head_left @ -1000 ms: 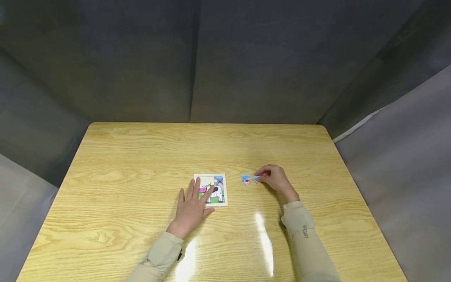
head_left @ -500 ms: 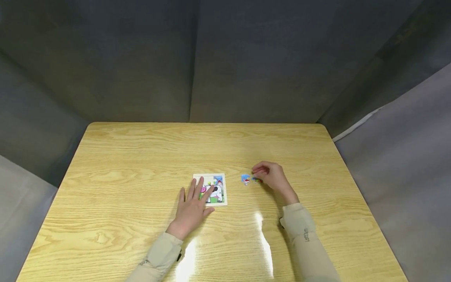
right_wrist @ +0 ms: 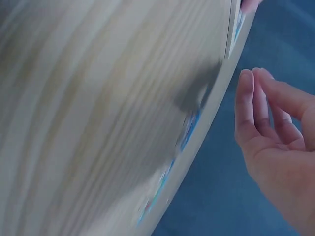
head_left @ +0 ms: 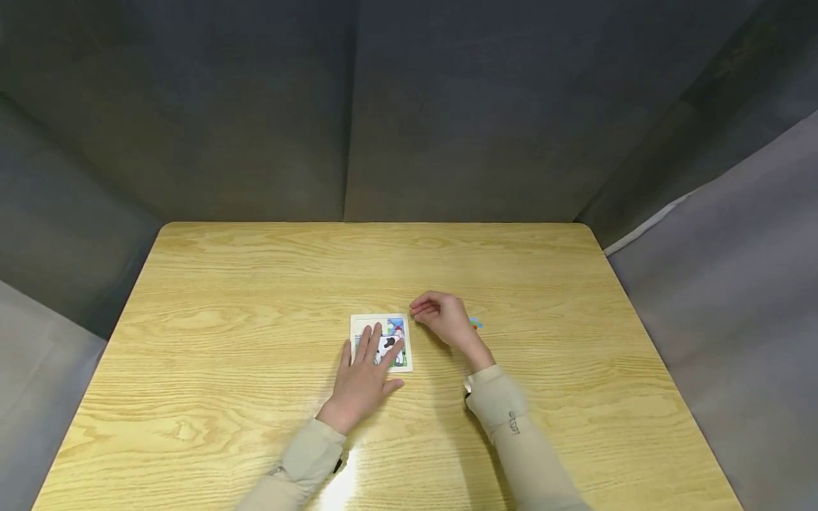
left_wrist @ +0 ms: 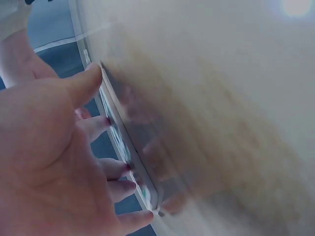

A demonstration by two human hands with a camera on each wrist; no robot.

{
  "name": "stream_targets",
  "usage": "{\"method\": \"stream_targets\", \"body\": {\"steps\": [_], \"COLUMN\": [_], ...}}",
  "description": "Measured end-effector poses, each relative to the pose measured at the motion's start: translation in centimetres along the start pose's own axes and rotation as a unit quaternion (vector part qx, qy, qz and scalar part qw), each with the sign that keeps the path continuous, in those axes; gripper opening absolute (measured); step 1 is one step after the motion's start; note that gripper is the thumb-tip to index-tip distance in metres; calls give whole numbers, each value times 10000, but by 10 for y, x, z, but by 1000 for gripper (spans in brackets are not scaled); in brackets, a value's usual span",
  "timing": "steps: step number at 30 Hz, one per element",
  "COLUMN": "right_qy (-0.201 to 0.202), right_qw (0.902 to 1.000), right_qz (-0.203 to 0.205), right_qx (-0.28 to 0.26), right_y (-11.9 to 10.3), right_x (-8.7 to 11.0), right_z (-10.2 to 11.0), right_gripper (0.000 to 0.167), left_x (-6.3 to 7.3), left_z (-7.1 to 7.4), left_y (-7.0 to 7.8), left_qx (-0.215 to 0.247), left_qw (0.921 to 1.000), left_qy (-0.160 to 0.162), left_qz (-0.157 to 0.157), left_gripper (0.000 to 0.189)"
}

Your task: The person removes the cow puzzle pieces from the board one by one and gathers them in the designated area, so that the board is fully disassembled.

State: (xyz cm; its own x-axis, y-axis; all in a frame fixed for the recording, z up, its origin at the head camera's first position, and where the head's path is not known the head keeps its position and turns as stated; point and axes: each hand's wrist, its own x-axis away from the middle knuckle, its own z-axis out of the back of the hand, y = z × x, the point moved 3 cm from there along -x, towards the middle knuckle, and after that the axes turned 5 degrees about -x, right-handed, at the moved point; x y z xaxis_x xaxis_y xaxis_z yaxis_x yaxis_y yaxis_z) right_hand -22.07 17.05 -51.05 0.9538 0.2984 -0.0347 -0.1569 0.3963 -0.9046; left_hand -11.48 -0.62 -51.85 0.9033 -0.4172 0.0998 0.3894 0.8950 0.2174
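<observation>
My left hand (head_left: pixel 363 387) lies with spread, straight fingers over a small framed cow jigsaw puzzle (head_left: pixel 383 321), its fingertips touching the picture. A pale strip shows at the tray's upper left. In the left wrist view, the fingers reach over the tray's edge (left_wrist: pixel 142 169). Just off the tray's upper right corner hovers my right hand (head_left: pixel 450 323), thumb and fingertips brought together. In the right wrist view, no piece shows between its fingertips (right_wrist: pixel 246 78); a small one could be hidden. A blue puzzle piece (head_left: pixel 476 323) lies behind this hand.
Two blue puzzle pieces lie on the wooden table in the right wrist view, a nearer puzzle piece (right_wrist: pixel 155 194) and a farther puzzle piece (right_wrist: pixel 189 130). Dark curtains (head_left: pixel 255 128) enclose the table (head_left: pixel 211 298) at the back and sides.
My right hand has moved left from the loose pieces to the puzzle tray's upper right corner, passing in front of one piece. My left hand has slid slightly right across the puzzle.
</observation>
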Motion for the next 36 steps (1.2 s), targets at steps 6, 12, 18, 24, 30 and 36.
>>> {"method": "stream_targets", "body": {"steps": [6,12,18,24,30,36], "right_qy": [-20,49,55,-93,-147,-67], "right_qw": [9996,9964,9949,9915,9914,9932], "right_qz": [-33,-87,-21,0,12,7], "right_qx": [264,840,1005,1298,1301,1162], "right_y": [-6,-9,-16,-23,-24,-21], "right_x": [-8,-10,-11,-10,-10,-10], "right_z": [-22,-30,-32,-34,-34,-32], "right_gripper": [14,14,17,18,22,28], "left_x": [-1,-2,-2,-2,-2,-3], "left_z": [-1,-1,-2,-3,-4,-5], "left_y": [1,2,1,0,0,-1], "left_qx": [-57,-124,-184,-210,-178,-162], "left_qw": [10000,9999,9998,9996,9997,9997], "left_qy": [-33,-38,-84,-131,-139,-144], "left_qz": [39,43,85,117,129,112], "left_gripper": [66,65,65,65,65,66]}}
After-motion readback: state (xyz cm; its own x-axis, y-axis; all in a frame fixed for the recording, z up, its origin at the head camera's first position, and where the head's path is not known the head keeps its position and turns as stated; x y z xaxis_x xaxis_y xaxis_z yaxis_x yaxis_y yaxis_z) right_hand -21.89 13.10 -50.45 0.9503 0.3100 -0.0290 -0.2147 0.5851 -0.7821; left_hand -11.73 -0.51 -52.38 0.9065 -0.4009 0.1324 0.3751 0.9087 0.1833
